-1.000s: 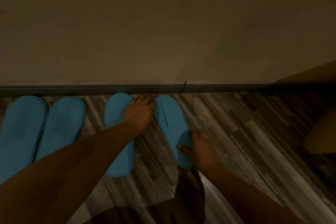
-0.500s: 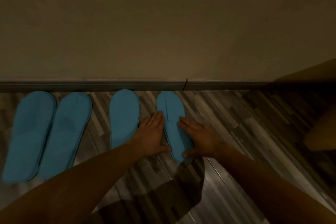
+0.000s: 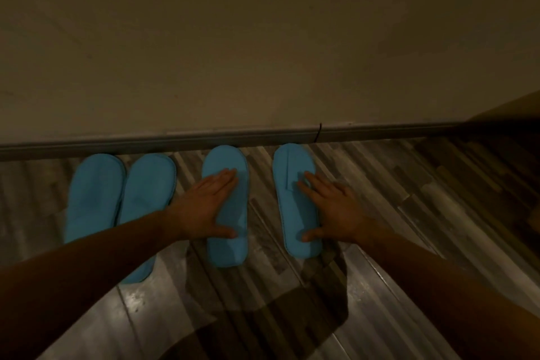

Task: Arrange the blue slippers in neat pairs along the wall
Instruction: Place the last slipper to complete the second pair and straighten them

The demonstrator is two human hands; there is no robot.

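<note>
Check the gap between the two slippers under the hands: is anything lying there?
Nothing: the head view shows only bare wood-look floor between the left hand's slipper and the right hand's slipper; they lie apart, not touching.

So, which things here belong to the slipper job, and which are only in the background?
Job:
- left pair, already side by side
- third slipper under left hand
- fourth slipper under right hand
- baseboard, the line to follow

Background:
- dark cord on the baseboard
- brown furniture edge
</note>
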